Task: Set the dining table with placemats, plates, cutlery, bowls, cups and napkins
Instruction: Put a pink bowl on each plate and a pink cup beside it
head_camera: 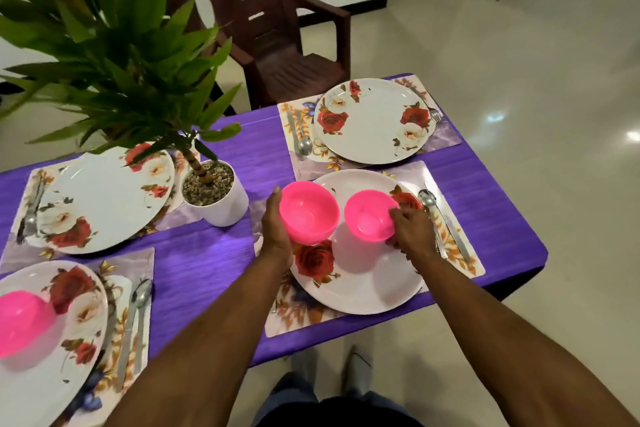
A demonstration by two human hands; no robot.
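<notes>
Holding one pink plastic bowl (pixel 309 212) in the left hand's (pixel 275 226) grip, right hand (pixel 412 229) pinching another bowl's (pixel 370 215) rim over the near-right plate (pixel 360 274); both look light, stiff, slippery, best rim-held

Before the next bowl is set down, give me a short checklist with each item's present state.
1. Left hand has a grip on a pink bowl: ok.
2. Right hand has a grip on a second pink bowl, held tilted over the near right plate: ok.
3. That plate's middle is free to take a bowl: ok.
4. Far right plate has no bowl: not ok.
5. Far left plate has no bowl: not ok.
6. Cups and napkins on the table: not ok, none in view.
</notes>
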